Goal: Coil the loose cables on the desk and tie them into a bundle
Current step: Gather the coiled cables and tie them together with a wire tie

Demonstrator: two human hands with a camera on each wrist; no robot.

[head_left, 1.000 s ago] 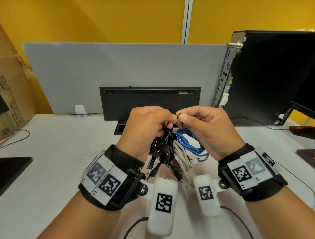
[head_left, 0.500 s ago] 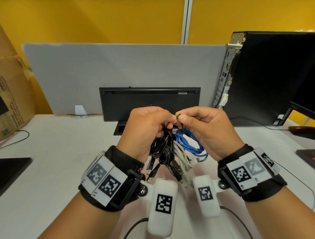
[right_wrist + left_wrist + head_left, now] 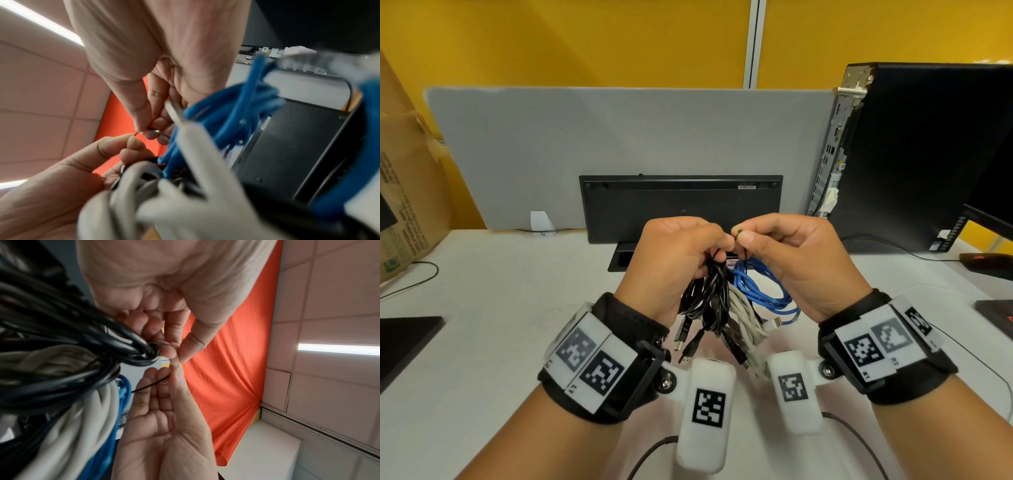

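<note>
I hold a coiled bundle of cables above the white desk (image 3: 500,308): black cables (image 3: 705,291), a grey cable (image 3: 743,315) and a blue cable (image 3: 760,291), with several plug ends hanging down. A thin black tie (image 3: 150,385) loops round the top of the bundle. My left hand (image 3: 726,241) pinches one end of the tie between thumb and forefinger, and its other fingers curl round the black cables. My right hand (image 3: 741,234) pinches the other end, close to the left fingertips. The right wrist view shows the right hand (image 3: 148,128) and left hand (image 3: 132,139) pinching almost tip to tip.
A black keyboard (image 3: 681,205) leans on the grey divider behind my hands. A black computer tower (image 3: 914,154) stands at the right, with a dark mouse (image 3: 986,262) in front of it. A cardboard box (image 3: 404,192) is at the left. A thin cable (image 3: 654,448) lies near the front edge.
</note>
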